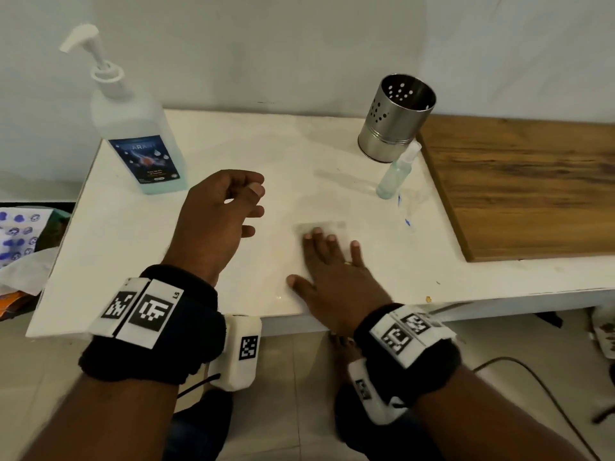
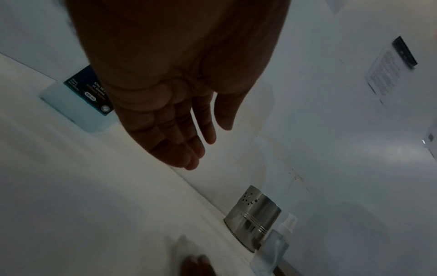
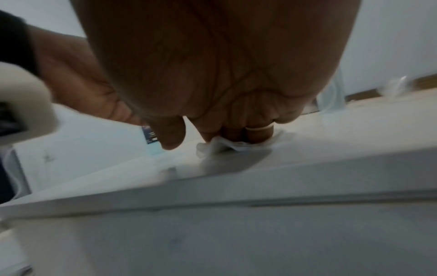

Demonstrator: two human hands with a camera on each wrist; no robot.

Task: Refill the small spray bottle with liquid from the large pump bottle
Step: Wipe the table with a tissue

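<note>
The large pump bottle [image 1: 133, 128] with a blue label stands at the table's back left; its base [image 2: 78, 110] shows behind my left palm. The small clear spray bottle [image 1: 396, 173] stands upright at the back right, beside a steel holder, and appears again [image 2: 272, 248] in the left wrist view. My left hand [image 1: 226, 211] hovers over the table, right of the pump bottle, fingers loosely curled and holding nothing. My right hand [image 1: 329, 261] lies flat with straight fingers pressing a white tissue [image 1: 322, 227] onto the table; the tissue [image 3: 220, 147] bunches under the fingertips.
A perforated steel holder [image 1: 396, 118] stands at the back right, just behind the spray bottle. A wooden board [image 1: 525, 184] covers the table's right side. Blue marks [image 1: 404, 211] lie on the white table [image 1: 116, 261]. Bags and tissue [image 1: 23, 247] sit off the left edge.
</note>
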